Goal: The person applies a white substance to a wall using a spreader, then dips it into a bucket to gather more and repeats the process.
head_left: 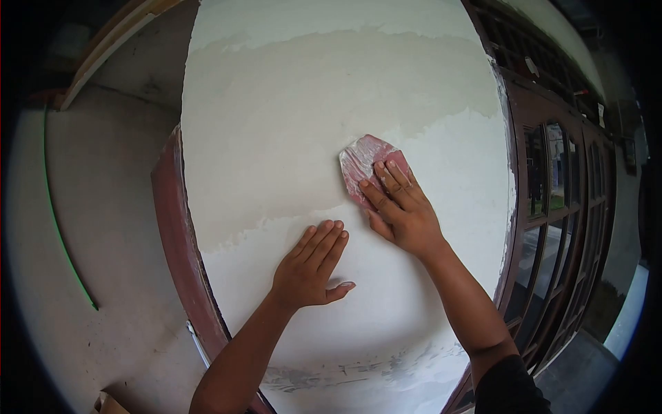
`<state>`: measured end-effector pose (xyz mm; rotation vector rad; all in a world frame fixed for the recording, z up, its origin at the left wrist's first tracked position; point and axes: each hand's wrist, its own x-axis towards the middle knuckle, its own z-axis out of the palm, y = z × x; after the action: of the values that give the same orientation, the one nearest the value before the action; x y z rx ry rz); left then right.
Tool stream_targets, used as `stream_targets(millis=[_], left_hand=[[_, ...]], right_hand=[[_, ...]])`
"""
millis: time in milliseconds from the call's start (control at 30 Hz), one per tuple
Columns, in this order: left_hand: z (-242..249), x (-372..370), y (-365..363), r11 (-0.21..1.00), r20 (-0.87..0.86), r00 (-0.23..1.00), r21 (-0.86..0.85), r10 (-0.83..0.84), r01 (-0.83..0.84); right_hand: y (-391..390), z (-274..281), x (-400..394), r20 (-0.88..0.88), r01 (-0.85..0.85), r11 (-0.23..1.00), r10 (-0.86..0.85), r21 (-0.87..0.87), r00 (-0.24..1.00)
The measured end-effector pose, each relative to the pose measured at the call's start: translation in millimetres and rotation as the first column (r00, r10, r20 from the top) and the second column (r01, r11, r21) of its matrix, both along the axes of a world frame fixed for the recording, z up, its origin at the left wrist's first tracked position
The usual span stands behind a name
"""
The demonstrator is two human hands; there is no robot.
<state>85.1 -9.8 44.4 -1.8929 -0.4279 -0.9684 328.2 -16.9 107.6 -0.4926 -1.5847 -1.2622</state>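
Observation:
In front of me rises a wall (pixel 296 117) with patches of white and greyish-beige filler. My right hand (pixel 407 214) presses a pinkish-red sheet of sandpaper (pixel 360 160) against it, right of the middle. White dust coats the creased sheet, and the fingers lie over its lower right part. Lower and to the left, my left hand (pixel 312 265) rests with its palm toward the white area. Its fingers are stretched out and its thumb stands apart, with nothing held.
A dark reddish-brown frame edge (pixel 178 228) borders the wall on the left. Brown doors with glass panes (pixel 552 207) stand on the right. A green line (pixel 58 234) hangs down another wall at the far left.

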Motion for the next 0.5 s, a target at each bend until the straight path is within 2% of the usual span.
stream_targets(millis=[133,200,300,433,500], left_hand=[[-1.1,-1.8,4.4,0.999,-0.018,0.999,-0.013,-0.042,0.042],[-0.5,-1.8,4.7,0.998,-0.001,0.999,-0.031,-0.050,0.050],[-2.1,-0.7,7.1,0.998,0.021,0.998,-0.005,-0.056,0.057],[-2.0,-0.6,6.9,0.999,0.020,0.998,-0.013,-0.052,0.052],[-2.1,-1.1,7.0,0.999,0.017,0.999,-0.021,-0.038,0.038]], right_hand=[[4.7,-8.4,-7.9,-0.072,0.069,0.995,-0.075,-0.076,0.995],[6.0,-38.4,-2.2,-0.032,0.058,0.995,-0.061,-0.085,0.998],[3.3,-49.0,-0.8,-0.060,0.015,0.998,-0.018,-0.058,0.998],[-5.4,-6.8,-20.6,-0.136,0.042,0.999,-0.041,0.004,0.990],[7.8,-9.2,-17.9,-0.133,0.046,0.999,-0.045,-0.001,0.990]])
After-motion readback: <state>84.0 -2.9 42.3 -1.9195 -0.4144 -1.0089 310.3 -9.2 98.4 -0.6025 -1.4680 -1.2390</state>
